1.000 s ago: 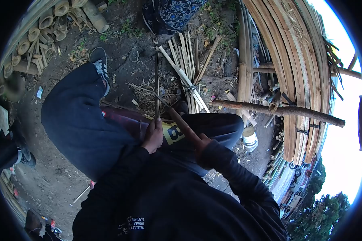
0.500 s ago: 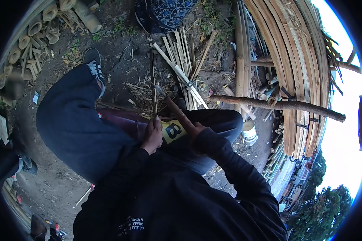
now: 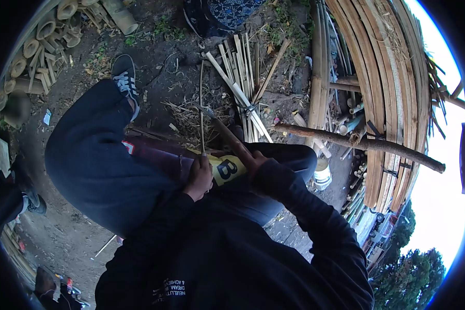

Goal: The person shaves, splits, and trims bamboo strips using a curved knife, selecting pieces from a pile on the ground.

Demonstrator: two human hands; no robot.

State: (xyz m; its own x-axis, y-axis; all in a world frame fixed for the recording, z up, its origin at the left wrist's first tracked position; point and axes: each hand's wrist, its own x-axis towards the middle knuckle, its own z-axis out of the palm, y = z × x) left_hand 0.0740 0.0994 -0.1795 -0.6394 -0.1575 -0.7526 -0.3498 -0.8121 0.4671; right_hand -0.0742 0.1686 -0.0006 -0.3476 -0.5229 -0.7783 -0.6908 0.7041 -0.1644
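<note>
On the right stands a large stack of long strips [image 3: 382,93]. In the far middle, a tied bundle of shorter strips [image 3: 239,93] lies on the ground. A knife [image 3: 231,137] is gripped by the closed right hand [image 3: 257,163], its blade crossing a thin strip [image 3: 202,103]; whether they touch, I cannot tell. The left hand [image 3: 200,176] closes around this strip's near end.

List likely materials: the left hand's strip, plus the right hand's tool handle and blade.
Strip: probably bamboo or wood, unpainted; tan, slender, matte.
Tool handle: likely smooth wood; brown, rod-like.
Blade: probably bare metal; grey, pale sheen.
</note>
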